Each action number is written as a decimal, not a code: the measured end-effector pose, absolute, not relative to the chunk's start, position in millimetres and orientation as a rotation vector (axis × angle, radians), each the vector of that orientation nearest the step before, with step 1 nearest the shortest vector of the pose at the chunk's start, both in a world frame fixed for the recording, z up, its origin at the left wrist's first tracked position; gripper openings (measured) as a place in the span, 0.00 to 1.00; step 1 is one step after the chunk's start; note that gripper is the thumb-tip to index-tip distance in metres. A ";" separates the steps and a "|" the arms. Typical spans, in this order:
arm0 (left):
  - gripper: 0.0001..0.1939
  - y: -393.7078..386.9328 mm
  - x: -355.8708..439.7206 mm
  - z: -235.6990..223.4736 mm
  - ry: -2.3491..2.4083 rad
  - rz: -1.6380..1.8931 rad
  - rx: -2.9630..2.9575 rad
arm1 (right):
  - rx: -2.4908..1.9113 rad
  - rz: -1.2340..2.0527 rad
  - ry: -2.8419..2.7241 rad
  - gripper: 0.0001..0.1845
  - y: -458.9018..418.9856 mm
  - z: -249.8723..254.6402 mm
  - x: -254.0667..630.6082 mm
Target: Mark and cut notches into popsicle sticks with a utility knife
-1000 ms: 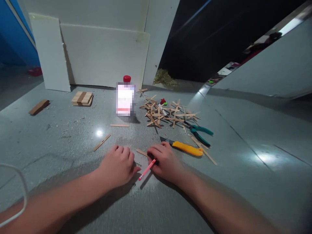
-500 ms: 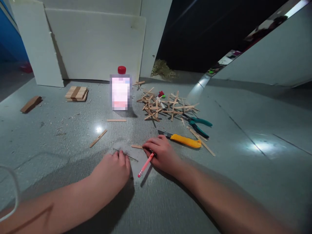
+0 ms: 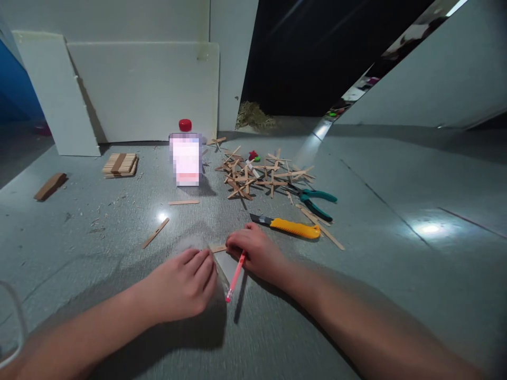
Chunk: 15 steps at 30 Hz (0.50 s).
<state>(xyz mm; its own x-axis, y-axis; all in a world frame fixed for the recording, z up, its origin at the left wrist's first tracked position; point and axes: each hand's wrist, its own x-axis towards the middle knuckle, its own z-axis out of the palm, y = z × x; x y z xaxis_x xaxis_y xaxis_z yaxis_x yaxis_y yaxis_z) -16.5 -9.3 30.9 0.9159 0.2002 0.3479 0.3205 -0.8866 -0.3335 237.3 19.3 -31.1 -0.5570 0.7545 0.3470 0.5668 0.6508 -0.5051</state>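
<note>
My right hand [image 3: 257,253] is closed round a pink pencil [image 3: 234,277], whose tip end is under my fingers and whose rear end points back toward me. My left hand [image 3: 182,285] lies on the grey floor beside it. Its fingers are stretched out and press on a faint clear flat piece [image 3: 222,266] that I cannot make out well. A short wooden craft stick [image 3: 217,248] lies on the floor between the fingertips of both hands.
Just beyond my right hand lie a yellow utility knife [image 3: 293,228] and green-handled pliers [image 3: 317,203]. A heap of craft sticks [image 3: 253,174], a red-capped bottle [image 3: 186,158], stick stacks [image 3: 120,164], loose sticks [image 3: 156,233] and white foam boards [image 3: 146,89] stand farther back.
My left hand has slid back toward me and its fingers have stretched out flat. My right hand has turned the pencil more upright toward me. The view has shifted slightly.
</note>
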 end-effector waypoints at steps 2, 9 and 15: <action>0.14 -2.3 -19.8 21.1 -0.385 -0.607 -2.736 | -0.981 0.475 -2.350 0.07 18.9 -31.9 237.8; 0.11 13.0 -20.7 -6.3 -0.590 -0.597 -2.921 | -0.877 0.529 -2.383 0.07 15.8 -32.2 238.3; 0.08 11.7 -16.9 -5.7 -0.791 -0.689 -3.086 | -0.859 0.557 -2.345 0.08 11.8 -30.1 239.1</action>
